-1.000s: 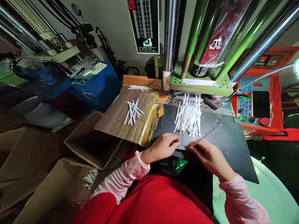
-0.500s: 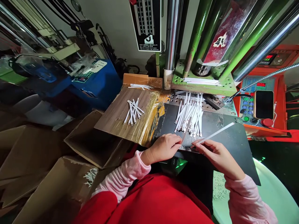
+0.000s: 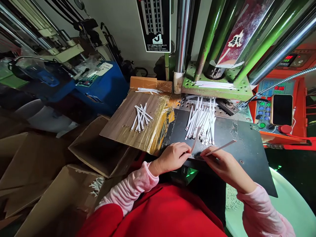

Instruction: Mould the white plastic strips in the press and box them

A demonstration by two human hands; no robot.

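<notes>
My left hand (image 3: 172,158) is closed on the lower end of a thin strip (image 3: 196,141), which points up toward the pile. Pinched in my right hand (image 3: 223,164) is another thin strip (image 3: 223,145), slanting up to the right. The two hands are close together but apart, over the front edge of the black board (image 3: 247,148). Just beyond them a large pile of white strips (image 3: 201,121) lies on the board. A smaller bunch of white strips (image 3: 141,117) rests on the wood-patterned board (image 3: 120,121) to the left.
Behind the pile stands a press with a green plate (image 3: 222,92) and metal columns (image 3: 182,39). A phone (image 3: 281,109) leans on the control panel (image 3: 263,108) at right. Cardboard boxes (image 3: 81,144) are at lower left; a pale green round tub (image 3: 283,210) is at lower right.
My right hand has moved slightly left, closer to my left hand, and its strip has swung lower with its far end nearer. My left hand has barely moved. The view has shifted slightly.
</notes>
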